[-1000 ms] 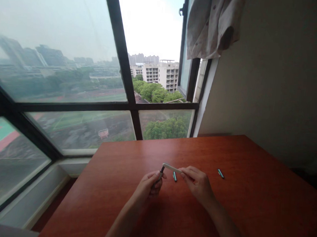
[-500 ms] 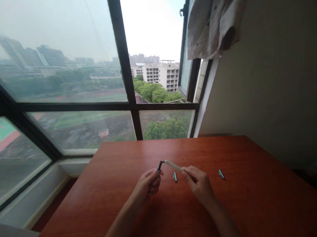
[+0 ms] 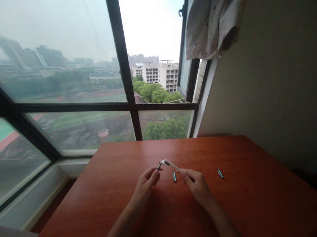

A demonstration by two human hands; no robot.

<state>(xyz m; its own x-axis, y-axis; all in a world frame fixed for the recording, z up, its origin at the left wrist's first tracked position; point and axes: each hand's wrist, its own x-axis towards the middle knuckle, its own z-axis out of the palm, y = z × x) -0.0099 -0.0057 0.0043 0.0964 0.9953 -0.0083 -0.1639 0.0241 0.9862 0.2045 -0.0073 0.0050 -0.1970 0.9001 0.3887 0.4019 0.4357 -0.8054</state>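
My right hand (image 3: 196, 183) pinches the near end of a thin white handle (image 3: 173, 165) held just above the red-brown table (image 3: 249, 210). At the handle's far end sits a small dark and silvery head (image 3: 161, 164). My left hand (image 3: 148, 180) is closed, its fingertips at that head. A small teal cartridge (image 3: 174, 176) lies on the table between my two hands. A second teal cartridge (image 3: 220, 173) lies to the right of my right hand.
A big window with dark frames (image 3: 123, 73) runs along the table's far and left sides. A pale cloth (image 3: 211, 25) hangs at the top beside the wall (image 3: 271, 79). The table's left edge drops to a white sill (image 3: 46, 194).
The dark head has gone from my left hand's grip onto the tip of the white handle. Both hands shifted slightly away from me.
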